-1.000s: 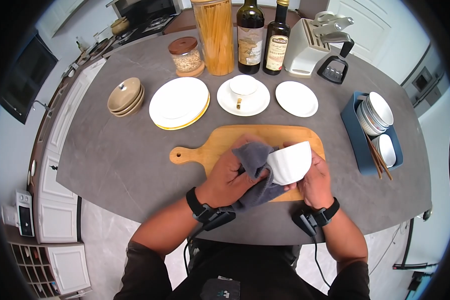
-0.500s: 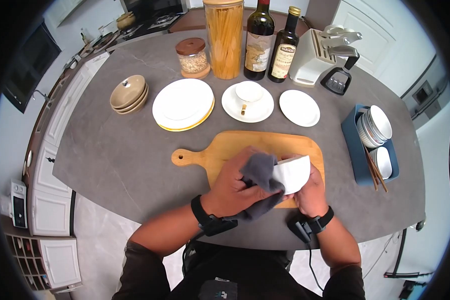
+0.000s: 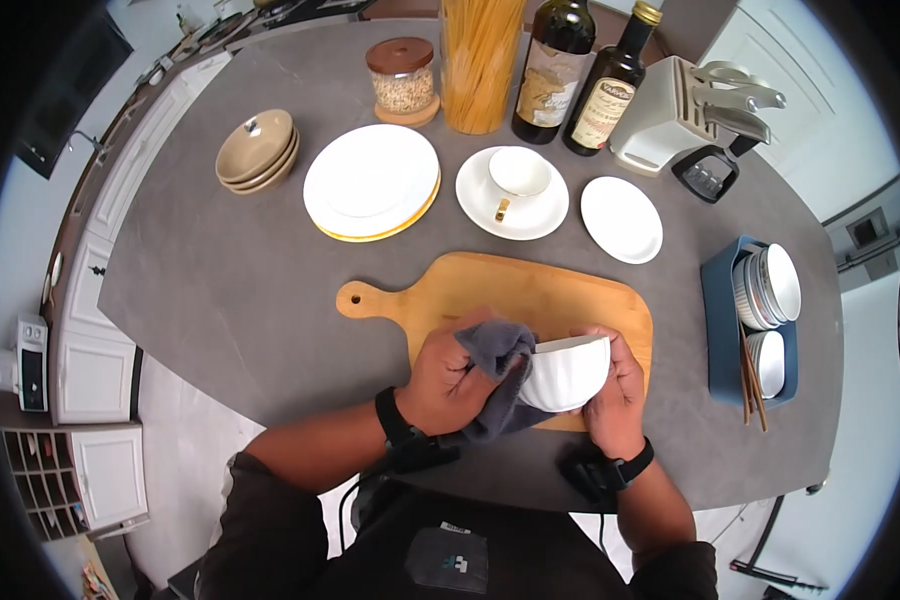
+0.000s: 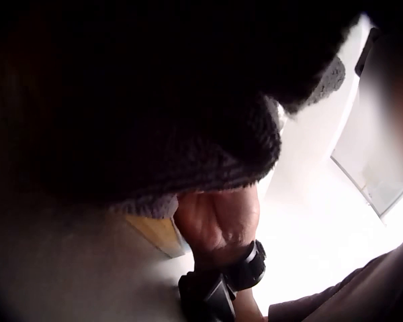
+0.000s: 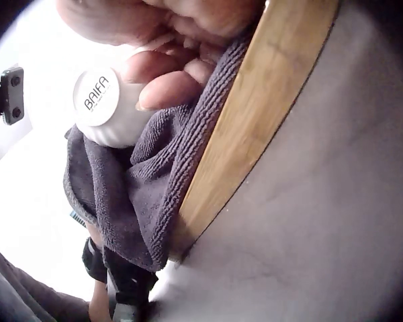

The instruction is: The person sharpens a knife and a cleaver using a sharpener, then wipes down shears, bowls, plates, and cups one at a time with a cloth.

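Observation:
Over the wooden cutting board, both hands are at a white bowl. My right hand grips the bowl by its right side, fingers curled beneath it. In my left hand a dark grey cloth is bunched up and pressed to the bowl's left side; part of it hangs below. The right wrist view shows the bowl's underside with printed lettering, and the cloth spread beside it. Dark cloth fills much of the left wrist view, hiding the left fingers.
Behind the board stand stacked plates, a cup on a saucer and a small plate. Brown bowls are at the left. A blue bin with bowls and chopsticks stands right. Jars, bottles and a knife block line the back.
The bowl has tipped so that its rim lies more level, and both hands have shifted a little with it. The head view has also moved and turned slightly.

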`<state>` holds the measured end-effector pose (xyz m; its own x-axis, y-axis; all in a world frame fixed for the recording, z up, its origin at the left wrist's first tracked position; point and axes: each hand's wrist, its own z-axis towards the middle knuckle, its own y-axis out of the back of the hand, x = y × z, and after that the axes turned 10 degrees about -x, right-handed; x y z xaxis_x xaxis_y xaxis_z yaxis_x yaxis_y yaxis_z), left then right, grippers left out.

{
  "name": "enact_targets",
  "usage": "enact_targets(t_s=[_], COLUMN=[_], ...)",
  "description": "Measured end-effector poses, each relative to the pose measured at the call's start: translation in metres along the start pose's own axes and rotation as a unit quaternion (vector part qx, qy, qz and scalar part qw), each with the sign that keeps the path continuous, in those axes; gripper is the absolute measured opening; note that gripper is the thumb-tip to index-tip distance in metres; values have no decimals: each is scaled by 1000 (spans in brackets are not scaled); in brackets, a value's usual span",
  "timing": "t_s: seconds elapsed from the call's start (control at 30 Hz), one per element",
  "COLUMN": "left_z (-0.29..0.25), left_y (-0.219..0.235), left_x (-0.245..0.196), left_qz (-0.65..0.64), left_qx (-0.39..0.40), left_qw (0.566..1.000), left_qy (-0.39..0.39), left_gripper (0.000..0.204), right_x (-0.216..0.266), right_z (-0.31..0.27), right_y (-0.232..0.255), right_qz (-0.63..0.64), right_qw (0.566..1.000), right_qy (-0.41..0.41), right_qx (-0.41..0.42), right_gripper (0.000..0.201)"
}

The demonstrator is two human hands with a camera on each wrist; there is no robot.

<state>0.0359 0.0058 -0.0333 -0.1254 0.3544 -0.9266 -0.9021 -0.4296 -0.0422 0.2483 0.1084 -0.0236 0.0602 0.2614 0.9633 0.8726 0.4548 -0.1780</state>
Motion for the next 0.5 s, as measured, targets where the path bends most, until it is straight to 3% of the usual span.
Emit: enact_targets(t_s=[0.07, 0.1, 0.17, 0.27, 0.37, 0.43, 0.5], left_z=[-4, -2, 3, 1, 2, 2, 0], left_y=[-2, -1, -1, -4, -2, -1, 1], left_x=[5, 5, 4, 3, 1, -2, -3], left_qz=[-41, -41, -46, 5, -2, 10, 18], left_qx=[3, -4, 23, -4, 2, 2, 8], left_qw=[999, 999, 997, 996, 993, 990, 988], left_qy=[21, 22, -63, -90, -120, -138, -151], left_gripper=[23, 23, 36, 44, 40, 36, 32], right_x=[0, -5, -9, -8, -5, -11, -12], right_z=[0, 3, 6, 5, 2, 4, 8], right_y=[0, -3, -4, -4, -5, -7, -4], right_qz=[7, 3, -4, -40, -26, -53, -68], right_qw=[1000, 1000, 999, 995, 999, 992, 990], right_qy=[-16, 18, 50, 86, 43, 118, 123], right_qx=[8, -5, -16, 5, 21, -1, 17], right_gripper=[29, 29, 29, 32, 28, 28, 28])
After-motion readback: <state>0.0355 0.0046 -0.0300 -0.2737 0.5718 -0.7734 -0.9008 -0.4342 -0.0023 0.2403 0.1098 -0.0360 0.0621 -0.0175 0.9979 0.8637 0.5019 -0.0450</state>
